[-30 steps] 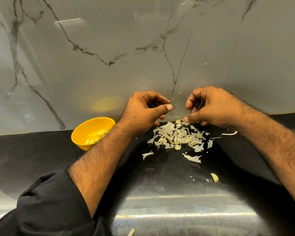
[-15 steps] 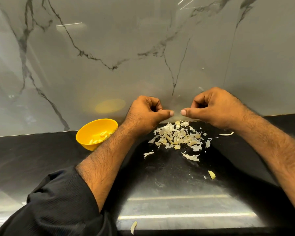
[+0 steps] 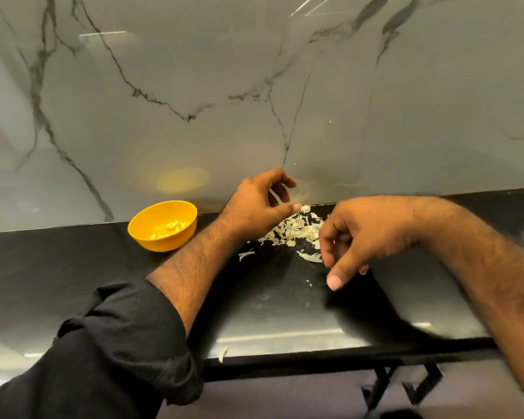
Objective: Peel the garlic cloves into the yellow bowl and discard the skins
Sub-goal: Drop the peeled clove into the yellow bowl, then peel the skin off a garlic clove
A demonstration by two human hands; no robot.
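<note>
Black countertop point(image 3: 103, 273) against a grey marble backsplash point(image 3: 254, 86) with dark veins. Toward the left rear of the counter, close to the wall, a yellow bowl point(image 3: 152, 240), upright, with several pale peeled cloves point(image 3: 171, 228) lying inside. To the right of the bowl and apart from it, a loose heap of papery garlic skins point(image 3: 294, 232), spread flat on the dark surface just in front of the wall. A few stray scraps around the heap: one curl point(image 3: 246, 254) on the near left side, another flake point(image 3: 223, 353) lying at the counter's near edge. Left hand point(image 3: 257, 204) raised over the far left edge of the heap, fingers curled, thumb stretched toward a small pale piece point(image 3: 305, 208) at its tip; possibly a clove or a bit of skin, too small and blurred to tell, and whether actually pinched cannot be told either. Black sleeve point(image 3: 112, 343) pushed up on the left forearm. Right hand point(image 3: 366, 237) over the near right side of the heap, fingers loosely bent and pointing down, thumb extended downward, nothing plainly held; somewhat motion-blurred. Below the counter's front edge, part of a dark metal frame point(image 3: 406, 385).
</note>
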